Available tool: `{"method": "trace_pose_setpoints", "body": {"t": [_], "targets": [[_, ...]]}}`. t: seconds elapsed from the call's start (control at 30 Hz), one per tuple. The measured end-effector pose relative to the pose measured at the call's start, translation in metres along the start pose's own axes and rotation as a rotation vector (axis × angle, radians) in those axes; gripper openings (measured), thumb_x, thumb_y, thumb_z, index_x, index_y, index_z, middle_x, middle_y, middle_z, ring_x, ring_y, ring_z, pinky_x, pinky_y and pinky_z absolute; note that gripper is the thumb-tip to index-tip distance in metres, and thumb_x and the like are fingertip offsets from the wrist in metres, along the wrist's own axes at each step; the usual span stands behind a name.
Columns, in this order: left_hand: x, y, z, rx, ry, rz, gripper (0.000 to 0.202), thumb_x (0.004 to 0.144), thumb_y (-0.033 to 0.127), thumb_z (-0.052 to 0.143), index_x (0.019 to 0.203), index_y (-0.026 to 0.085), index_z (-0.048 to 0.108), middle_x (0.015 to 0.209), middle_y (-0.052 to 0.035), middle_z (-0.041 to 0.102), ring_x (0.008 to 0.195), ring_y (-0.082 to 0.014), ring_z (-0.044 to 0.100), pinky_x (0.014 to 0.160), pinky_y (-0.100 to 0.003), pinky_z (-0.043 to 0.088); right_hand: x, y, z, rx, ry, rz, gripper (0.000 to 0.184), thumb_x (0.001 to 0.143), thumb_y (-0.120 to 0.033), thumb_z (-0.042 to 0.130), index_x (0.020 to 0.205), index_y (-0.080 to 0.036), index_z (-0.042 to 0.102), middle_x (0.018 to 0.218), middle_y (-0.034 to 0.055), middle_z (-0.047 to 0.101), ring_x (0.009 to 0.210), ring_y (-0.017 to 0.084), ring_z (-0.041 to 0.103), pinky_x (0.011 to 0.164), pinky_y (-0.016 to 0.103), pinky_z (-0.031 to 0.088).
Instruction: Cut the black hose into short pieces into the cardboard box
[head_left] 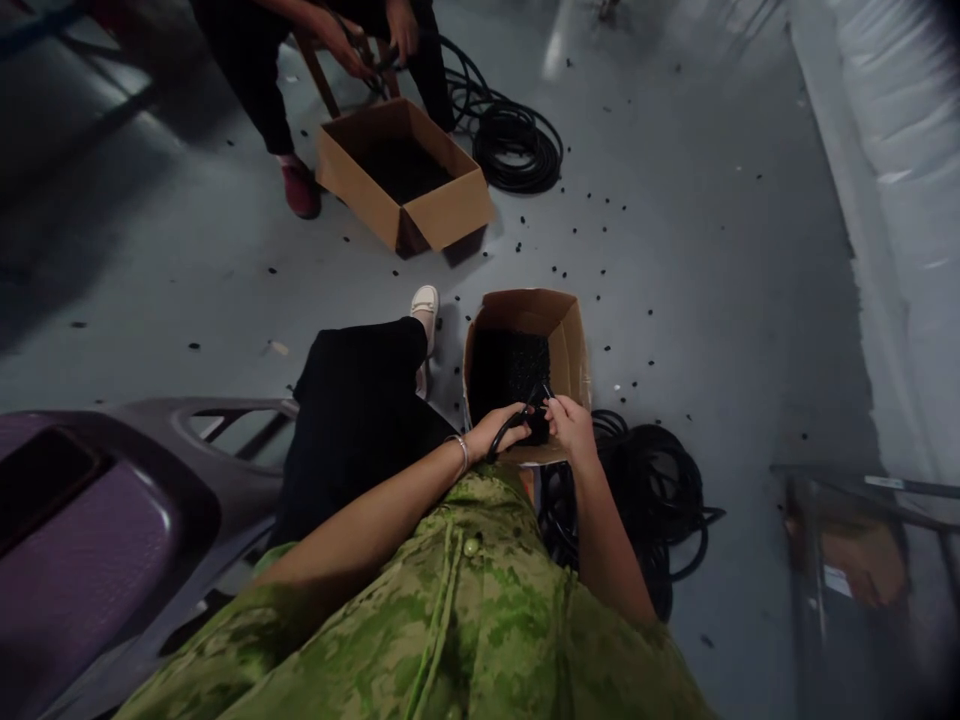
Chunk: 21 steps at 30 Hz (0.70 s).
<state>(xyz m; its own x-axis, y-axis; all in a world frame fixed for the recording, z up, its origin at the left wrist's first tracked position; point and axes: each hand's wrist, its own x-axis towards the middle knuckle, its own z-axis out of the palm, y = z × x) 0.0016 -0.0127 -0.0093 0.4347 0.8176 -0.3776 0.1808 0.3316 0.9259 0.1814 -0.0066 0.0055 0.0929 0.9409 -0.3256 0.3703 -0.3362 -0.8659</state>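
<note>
My left hand (487, 432) is closed around a thick black hose (499, 438), which bends over the fingers. Just to its right, my right hand (571, 424) pinches a thin, dark object (548, 391) close to the hose's end; its kind is too small to make out. Both hands are over the near edge of an open cardboard box (574, 345). Inside lie a great many small black pieces (525, 362). Loops of black hose (660, 490) rest on the floor right of the box, partly behind my right forearm.
Farther off, a seated person's hands (375, 45) work above another cardboard box (450, 210) of black pieces. A black hose coil (517, 150) lies beside it. Several black bits dot the grey floor (720, 300). A purple-grey chair (90, 560) stands left, with a dark phone-like slab (45, 485) on it.
</note>
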Motion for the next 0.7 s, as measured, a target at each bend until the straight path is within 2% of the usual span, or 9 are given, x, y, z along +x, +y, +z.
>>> {"method": "trace_pose_setpoints", "body": {"t": [0.23, 0.37, 0.5, 0.7], "targets": [[0.000, 0.003, 0.001, -0.009, -0.024, 0.016, 0.040, 0.076, 0.024, 0.070, 0.114, 0.015, 0.066, 0.083, -0.0008, 0.069, 0.076, -0.0151, 0.061, 0.074, -0.025, 0.048, 0.005, -0.005, -0.005, -0.182, -0.044, -0.115, 0.042, 0.085, -0.055, 0.050, 0.093, -0.019, 0.071, 0.062, -0.0013, 0.060, 0.058, 0.014, 0.056, 0.056, 0.022, 0.042], [0.000, 0.005, 0.003, 0.026, -0.023, 0.047, 0.039, 0.077, 0.024, 0.069, 0.114, 0.015, 0.065, 0.082, -0.0005, 0.068, 0.074, -0.0148, 0.060, 0.073, -0.024, 0.048, 0.002, -0.004, -0.010, -0.202, -0.131, -0.182, 0.041, 0.087, -0.051, 0.050, 0.096, -0.018, 0.073, 0.063, -0.0010, 0.061, 0.061, 0.015, 0.057, 0.061, 0.023, 0.044], [0.001, 0.004, 0.003, 0.124, -0.003, 0.093, 0.036, 0.077, 0.023, 0.068, 0.112, 0.015, 0.066, 0.080, -0.0010, 0.068, 0.074, -0.0153, 0.061, 0.074, -0.025, 0.048, 0.002, -0.001, -0.015, -0.194, -0.208, -0.224, 0.040, 0.088, -0.047, 0.049, 0.101, -0.017, 0.073, 0.065, -0.0010, 0.060, 0.061, 0.014, 0.056, 0.063, 0.024, 0.044], [0.001, 0.002, 0.003, 0.308, -0.005, 0.101, 0.041, 0.082, 0.025, 0.060, 0.121, 0.014, 0.063, 0.089, -0.0042, 0.070, 0.079, -0.0176, 0.064, 0.078, -0.028, 0.050, 0.012, -0.001, -0.026, -0.254, -0.341, -0.295, 0.038, 0.092, -0.043, 0.048, 0.103, -0.017, 0.072, 0.063, -0.0001, 0.057, 0.063, 0.016, 0.054, 0.062, 0.025, 0.043]]}}
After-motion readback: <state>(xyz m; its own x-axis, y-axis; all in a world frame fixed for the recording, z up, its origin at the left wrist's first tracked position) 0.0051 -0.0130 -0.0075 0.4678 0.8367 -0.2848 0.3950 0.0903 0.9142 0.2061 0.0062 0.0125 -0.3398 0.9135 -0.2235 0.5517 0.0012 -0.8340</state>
